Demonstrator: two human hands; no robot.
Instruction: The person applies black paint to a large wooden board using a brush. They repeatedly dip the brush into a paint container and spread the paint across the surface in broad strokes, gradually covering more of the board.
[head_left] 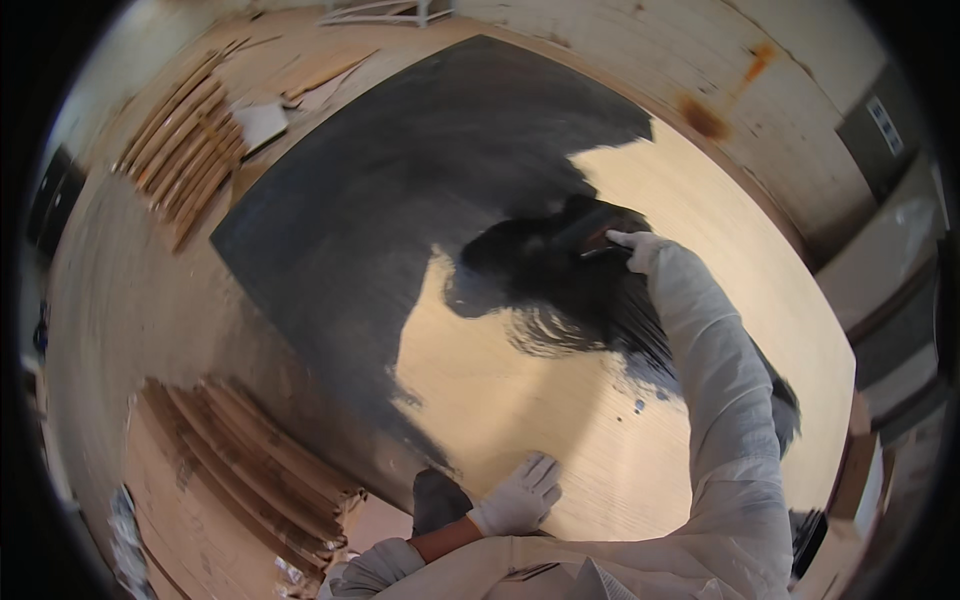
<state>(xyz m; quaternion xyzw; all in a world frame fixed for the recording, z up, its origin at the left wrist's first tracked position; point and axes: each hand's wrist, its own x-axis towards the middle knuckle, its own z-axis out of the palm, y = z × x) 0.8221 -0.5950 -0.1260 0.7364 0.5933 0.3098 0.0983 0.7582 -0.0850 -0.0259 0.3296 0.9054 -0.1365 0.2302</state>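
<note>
A large wooden board [700,250] lies flat, partly coated in black paint [400,180]; bare wood shows at the right and the near middle. My right hand [635,248], in a white glove and white sleeve, reaches out and grips a wide paintbrush [592,232] pressed on a wet, glossy black patch [540,275]. My left hand [520,495], also in a white glove, rests flat with fingers spread on bare wood near the board's front edge. Brush streaks [560,335] trail below the wet patch.
Stacked wooden strips [185,145] lie at the far left. A pile of thin wood sheets [250,460] sits at the near left beside the board. The pale floor [680,60] behind has rust-coloured stains [705,118]. Furniture edges [890,290] stand at the right.
</note>
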